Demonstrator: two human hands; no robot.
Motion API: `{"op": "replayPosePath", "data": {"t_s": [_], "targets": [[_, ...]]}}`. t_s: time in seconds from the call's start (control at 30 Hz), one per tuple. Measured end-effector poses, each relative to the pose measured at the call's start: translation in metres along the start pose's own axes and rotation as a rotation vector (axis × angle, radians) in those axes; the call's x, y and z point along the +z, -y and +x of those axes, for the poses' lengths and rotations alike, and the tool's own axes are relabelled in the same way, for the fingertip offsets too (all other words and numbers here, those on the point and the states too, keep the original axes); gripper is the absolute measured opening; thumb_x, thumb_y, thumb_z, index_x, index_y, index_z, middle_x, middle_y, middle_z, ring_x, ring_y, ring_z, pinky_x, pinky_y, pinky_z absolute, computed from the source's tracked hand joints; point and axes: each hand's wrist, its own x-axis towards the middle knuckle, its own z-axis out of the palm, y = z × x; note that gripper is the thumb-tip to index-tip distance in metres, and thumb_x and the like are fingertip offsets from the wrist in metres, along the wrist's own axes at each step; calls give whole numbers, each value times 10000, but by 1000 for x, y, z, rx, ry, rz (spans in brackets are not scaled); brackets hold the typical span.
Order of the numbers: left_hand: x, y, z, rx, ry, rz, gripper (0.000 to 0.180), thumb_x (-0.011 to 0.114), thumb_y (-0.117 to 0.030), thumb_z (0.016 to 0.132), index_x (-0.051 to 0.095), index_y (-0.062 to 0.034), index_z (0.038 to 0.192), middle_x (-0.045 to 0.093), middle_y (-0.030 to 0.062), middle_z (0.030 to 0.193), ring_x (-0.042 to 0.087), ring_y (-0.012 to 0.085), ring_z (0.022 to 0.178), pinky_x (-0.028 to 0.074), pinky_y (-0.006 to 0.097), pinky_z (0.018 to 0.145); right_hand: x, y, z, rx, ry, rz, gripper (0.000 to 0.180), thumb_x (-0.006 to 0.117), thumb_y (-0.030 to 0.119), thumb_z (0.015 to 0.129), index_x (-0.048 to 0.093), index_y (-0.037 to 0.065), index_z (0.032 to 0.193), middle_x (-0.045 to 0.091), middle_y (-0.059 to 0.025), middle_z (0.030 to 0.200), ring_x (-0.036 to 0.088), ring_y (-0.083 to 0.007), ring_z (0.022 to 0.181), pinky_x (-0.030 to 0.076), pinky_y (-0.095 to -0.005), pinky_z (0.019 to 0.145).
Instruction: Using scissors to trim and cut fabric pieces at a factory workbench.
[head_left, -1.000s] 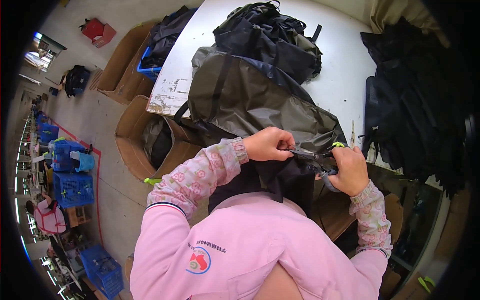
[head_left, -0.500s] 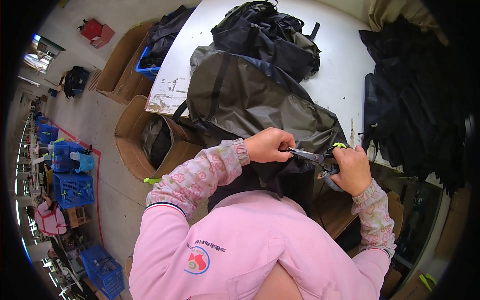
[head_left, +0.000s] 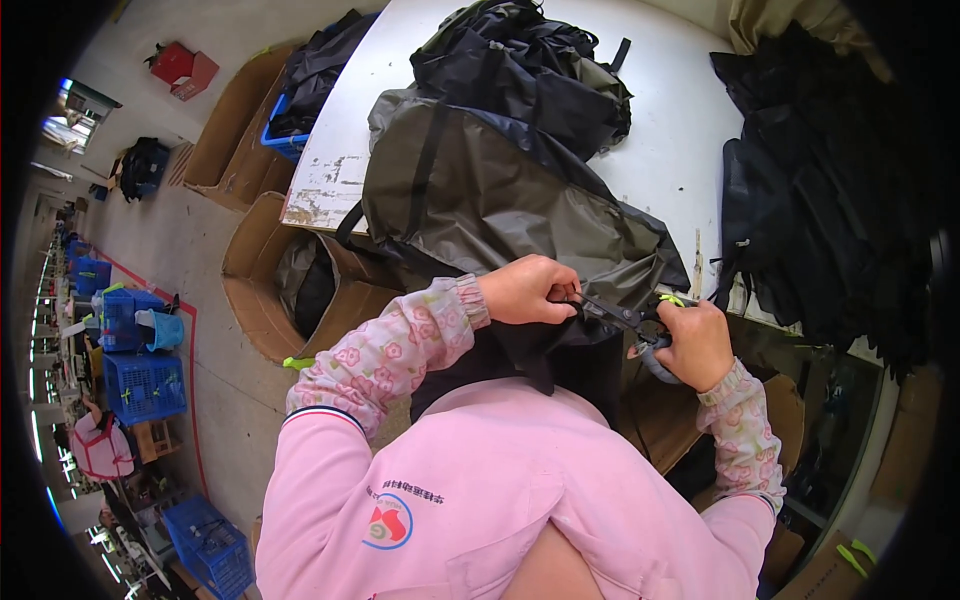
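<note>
My left hand (head_left: 528, 290) pinches an edge of dark cloth between thumb and fingers. That cloth seems to belong to a large olive-brown and black sewn fabric piece (head_left: 490, 180), which drapes off the table toward my lap. My right hand (head_left: 697, 345) grips dark-handled scissors (head_left: 622, 313), their blades pointing left, close to my left fingertips. Bright yellow-green material shows on the scissors' handle, and something grey is wrapped around the lower handle. Where exactly the blades meet the cloth is too small to tell. A black flap (head_left: 537, 368) hangs below my left hand.
On the white table (head_left: 665, 195) lies a heap of black fabric pieces (head_left: 520, 70). More black pieces (head_left: 800, 200) hang over its right side. Cardboard boxes (head_left: 250, 290) stand on the floor at left, near a blue crate (head_left: 287, 140). Farther left are blue baskets (head_left: 147, 385) and another person (head_left: 102, 447).
The scissor blades have tilted slightly and look darker, still beside my left fingertips. A black flap now dangles lower beneath my left hand. The whole view has shifted a little.
</note>
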Motion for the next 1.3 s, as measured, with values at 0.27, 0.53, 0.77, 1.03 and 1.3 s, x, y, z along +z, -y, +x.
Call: {"op": "replayPosePath", "data": {"t_s": [0.27, 0.53, 0.77, 1.03, 1.3], "targets": [[-28, 7, -31, 210, -592, 848, 748, 831, -351, 693, 474, -179, 1328, 400, 142, 1380, 352, 352, 1327, 248, 520, 1105, 13, -9, -7, 249, -234, 189, 401, 846, 258, 644, 518, 52, 745, 581, -131, 660, 560, -392, 626, 399, -447, 552], [-102, 91, -108, -195, -888, 863, 211, 720, -90, 746, 677, -108, 952, 638, 62, 920, 613, 263, 924, 461, 422, 832, 28, 1, 15, 283, -246, 436, 343, 824, 121, 649, 528, 17, 788, 605, -145, 665, 604, -376, 636, 439, -410, 567], [-224, 37, -313, -170, -1689, 695, 89, 611, -25, 828, 655, -56, 898, 655, 68, 830, 624, 177, 781, 496, 302, 731, 31, -17, 67, 277, -306, 589, 381, 837, 174, 738, 509, -2, 820, 576, -94, 669, 497, -172, 587, 442, -321, 570], [-257, 44, -460, -499, -1967, 1113, 146, 615, -64, 777, 629, -60, 922, 646, 101, 777, 628, 262, 708, 502, 397, 668, 43, 3, 198, 173, -500, 741, 307, 741, 6, 795, 505, -4, 991, 661, -109, 866, 640, -211, 786, 500, -332, 709], [-189, 150, -309, -550, -911, 324, 604, 807, -468, 722, 652, -28, 1105, 686, 126, 964, 659, 235, 890, 519, 334, 803, 49, 9, 292, 266, -523, 268, 451, 739, 152, 814, 438, 46, 1133, 645, -203, 1069, 622, -418, 970, 466, -474, 780]]}}
